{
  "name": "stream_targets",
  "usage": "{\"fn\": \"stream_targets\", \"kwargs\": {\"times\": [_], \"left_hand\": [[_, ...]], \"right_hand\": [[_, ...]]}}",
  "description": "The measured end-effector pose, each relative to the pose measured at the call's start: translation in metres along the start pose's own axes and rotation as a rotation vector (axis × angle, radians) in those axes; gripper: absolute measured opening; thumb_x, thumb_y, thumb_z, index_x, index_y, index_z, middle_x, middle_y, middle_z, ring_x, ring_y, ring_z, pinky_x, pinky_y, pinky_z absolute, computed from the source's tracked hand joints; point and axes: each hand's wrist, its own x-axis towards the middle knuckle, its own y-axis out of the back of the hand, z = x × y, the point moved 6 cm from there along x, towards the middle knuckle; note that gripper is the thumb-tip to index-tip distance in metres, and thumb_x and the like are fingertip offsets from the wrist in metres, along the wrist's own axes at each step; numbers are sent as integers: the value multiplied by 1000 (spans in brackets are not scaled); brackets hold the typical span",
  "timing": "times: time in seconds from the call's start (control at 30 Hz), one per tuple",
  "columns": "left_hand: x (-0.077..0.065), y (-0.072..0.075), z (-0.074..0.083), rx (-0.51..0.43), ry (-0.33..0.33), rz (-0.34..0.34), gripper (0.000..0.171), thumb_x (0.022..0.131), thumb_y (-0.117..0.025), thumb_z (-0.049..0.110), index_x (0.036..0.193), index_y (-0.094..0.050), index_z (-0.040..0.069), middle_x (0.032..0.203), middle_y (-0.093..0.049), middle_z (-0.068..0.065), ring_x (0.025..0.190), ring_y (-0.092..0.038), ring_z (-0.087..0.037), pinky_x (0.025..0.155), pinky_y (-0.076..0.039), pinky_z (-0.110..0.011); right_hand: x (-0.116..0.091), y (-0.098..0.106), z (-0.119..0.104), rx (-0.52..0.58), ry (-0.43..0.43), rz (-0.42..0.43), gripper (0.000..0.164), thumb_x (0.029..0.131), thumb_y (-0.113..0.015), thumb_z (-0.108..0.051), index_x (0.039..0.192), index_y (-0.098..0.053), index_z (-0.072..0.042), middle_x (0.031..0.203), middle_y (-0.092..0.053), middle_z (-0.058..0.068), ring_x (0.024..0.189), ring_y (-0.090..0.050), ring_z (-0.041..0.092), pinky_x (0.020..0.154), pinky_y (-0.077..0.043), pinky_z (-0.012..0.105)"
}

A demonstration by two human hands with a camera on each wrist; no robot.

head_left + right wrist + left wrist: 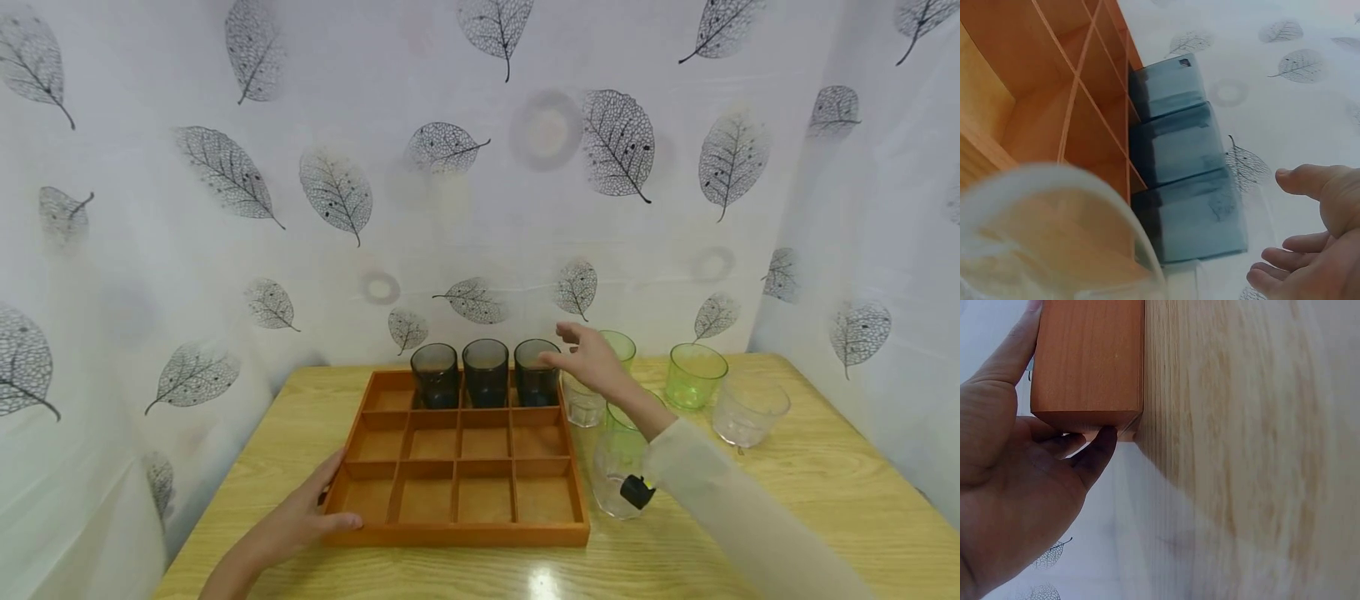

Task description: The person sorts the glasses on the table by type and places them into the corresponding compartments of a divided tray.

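Observation:
A wooden divided tray [457, 536] lies on the table, its compartments in a grid. My left hand [296, 517] grips its front left corner, thumb over the rim; in the left wrist view the fingers of that hand [1029, 494] bend around the tray's wall [1088, 356]. Three dark glasses stand upright in the back row: a left one [435, 379], a middle one [485, 377] and a right one [532, 379]. Beside the right one hovers my right hand [592, 360], thumb and fingers spread. The right wrist view shows this hand [1325, 240] apart from the dark glasses [1188, 219].
Right of the tray are several clear and green glasses, including a green glass [697, 382], a clear glass [750, 414] and, close to the tray's right wall, another clear glass [609, 492]. A leaf-patterned curtain [405, 67] hangs behind the wooden table [810, 500].

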Motion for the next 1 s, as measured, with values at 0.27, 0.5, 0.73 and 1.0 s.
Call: {"fn": "stream_targets", "kwargs": {"times": [0.27,0.5,0.73,1.0], "left_hand": [[0,0,0,-4,-2,-11,105,99,-73,27,164,4,-2,166,8,-33,148,-5,-62,111,-28,-73],[0,0,1,-7,-2,-14,105,99,-73,27,164,5,-2,166,8,-33,147,-6,-62,110,-31,-72],[0,-1,0,-9,-3,-12,105,99,-73,27,164,5,-2,167,8,-33,147,-5,-62,111,-29,-72],[2,-1,0,-7,-3,-16,104,100,-72,27,164,5,-1,167,8,-32,148,-4,-61,111,-28,-73]], "right_hand": [[-15,23,8,45,8,-3,73,101,-70,-26,157,-36,6,155,-42,29,139,-43,51,109,-42,61],[-33,41,15,20,34,28,74,100,-71,-28,155,-37,9,151,-47,31,137,-46,50,110,-42,58],[-49,53,26,8,14,28,73,101,-70,-29,155,-37,8,151,-46,33,135,-47,53,108,-44,60],[-68,66,38,-18,23,42,73,101,-70,-28,154,-37,11,150,-46,35,135,-46,54,110,-40,60]]}}
